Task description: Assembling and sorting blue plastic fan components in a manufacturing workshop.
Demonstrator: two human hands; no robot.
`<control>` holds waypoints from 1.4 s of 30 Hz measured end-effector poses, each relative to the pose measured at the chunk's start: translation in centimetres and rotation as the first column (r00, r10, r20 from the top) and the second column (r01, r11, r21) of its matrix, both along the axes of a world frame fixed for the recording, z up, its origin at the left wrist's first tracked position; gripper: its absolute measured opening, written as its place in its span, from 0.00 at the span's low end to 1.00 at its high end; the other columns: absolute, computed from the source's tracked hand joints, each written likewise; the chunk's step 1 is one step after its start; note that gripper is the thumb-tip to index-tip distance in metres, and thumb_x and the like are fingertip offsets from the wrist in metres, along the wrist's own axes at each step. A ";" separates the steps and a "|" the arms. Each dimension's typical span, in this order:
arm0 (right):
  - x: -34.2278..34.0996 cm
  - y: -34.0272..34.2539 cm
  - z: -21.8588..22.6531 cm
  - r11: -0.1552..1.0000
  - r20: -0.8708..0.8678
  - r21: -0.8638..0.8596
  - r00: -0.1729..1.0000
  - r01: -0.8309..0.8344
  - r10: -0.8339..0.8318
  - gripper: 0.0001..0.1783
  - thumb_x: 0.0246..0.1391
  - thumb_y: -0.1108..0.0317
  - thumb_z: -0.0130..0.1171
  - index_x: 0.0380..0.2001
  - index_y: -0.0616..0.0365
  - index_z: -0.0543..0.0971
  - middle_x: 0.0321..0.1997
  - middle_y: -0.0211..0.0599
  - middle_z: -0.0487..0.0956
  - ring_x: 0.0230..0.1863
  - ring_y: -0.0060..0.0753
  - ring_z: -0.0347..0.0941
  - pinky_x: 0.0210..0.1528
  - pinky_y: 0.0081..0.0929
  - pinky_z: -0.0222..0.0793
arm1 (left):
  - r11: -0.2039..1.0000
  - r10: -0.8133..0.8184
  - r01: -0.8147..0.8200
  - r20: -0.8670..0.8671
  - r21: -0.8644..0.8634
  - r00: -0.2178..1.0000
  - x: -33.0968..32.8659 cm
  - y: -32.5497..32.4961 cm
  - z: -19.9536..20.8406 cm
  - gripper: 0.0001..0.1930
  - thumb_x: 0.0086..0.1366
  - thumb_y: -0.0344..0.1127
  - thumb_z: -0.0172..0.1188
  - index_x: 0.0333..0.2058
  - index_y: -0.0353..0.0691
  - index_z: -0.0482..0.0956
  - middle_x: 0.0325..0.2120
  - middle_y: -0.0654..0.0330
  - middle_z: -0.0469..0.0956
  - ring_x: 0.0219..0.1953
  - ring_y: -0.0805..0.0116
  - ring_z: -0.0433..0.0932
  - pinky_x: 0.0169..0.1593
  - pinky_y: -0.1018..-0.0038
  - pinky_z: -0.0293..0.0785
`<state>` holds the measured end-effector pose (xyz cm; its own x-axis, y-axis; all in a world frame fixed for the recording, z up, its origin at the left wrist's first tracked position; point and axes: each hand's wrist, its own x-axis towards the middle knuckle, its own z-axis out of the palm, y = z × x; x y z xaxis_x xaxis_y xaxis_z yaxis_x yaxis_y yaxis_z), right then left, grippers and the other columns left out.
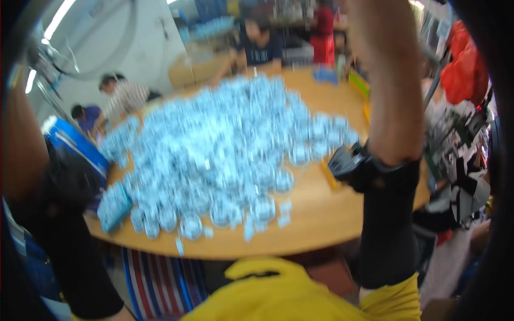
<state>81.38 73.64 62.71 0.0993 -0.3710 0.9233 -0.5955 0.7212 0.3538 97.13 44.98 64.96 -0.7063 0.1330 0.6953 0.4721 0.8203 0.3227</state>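
Both forearms rise out of the frame: the bare right forearm [395, 85] is cut off by the top edge, the shadowed left forearm [22, 144] fades into the dark rim. The right hand and left hand are therefore out of sight, and whether either grip is open, closed or holding something cannot be told. The broad mound of small, pale-blue, mostly round pieces [214, 134] lies across the brown wood-coloured desk [321, 219]; motion blur merges the pieces, leaving their material unclear. A black strapped device [350, 165] on the right arm partly hides a narrow yellow-orange object [331, 174]. At the mound's left, a light-blue rectangular container [114, 206] is smeared, its contents indistinct. Co-workers beyond the desk are blurred.
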 end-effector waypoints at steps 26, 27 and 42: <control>5.6 -6.6 -50.5 0.925 0.969 0.245 0.108 -0.290 -0.223 0.16 0.41 0.69 0.65 0.36 0.59 0.76 0.39 0.43 0.72 0.42 0.46 0.69 0.43 0.40 0.67 | 0.930 0.189 0.008 0.497 -0.367 0.847 -3.4 2.0 -50.6 0.37 0.43 0.34 0.68 0.56 0.45 0.67 0.53 0.46 0.65 0.54 0.49 0.66 0.45 0.58 0.68; 5.1 -6.5 -50.5 0.937 0.972 0.233 0.080 -0.258 -0.220 0.14 0.43 0.69 0.64 0.34 0.60 0.75 0.39 0.44 0.73 0.41 0.47 0.70 0.42 0.40 0.68 | 0.938 0.137 0.043 0.479 -0.345 0.867 -3.8 1.8 -50.7 0.36 0.44 0.33 0.66 0.56 0.45 0.67 0.52 0.47 0.66 0.53 0.49 0.66 0.44 0.59 0.69; 3.9 -11.4 -51.7 0.882 0.763 -0.465 -0.539 -0.076 0.356 0.07 0.59 0.68 0.53 0.38 0.60 0.75 0.33 0.33 0.78 0.26 0.19 0.70 0.32 0.20 0.70 | 0.081 -0.211 0.252 -0.231 0.964 0.950 12.7 -7.3 -42.5 0.24 0.64 0.32 0.51 0.59 0.42 0.62 0.59 0.52 0.62 0.61 0.54 0.62 0.64 0.58 0.56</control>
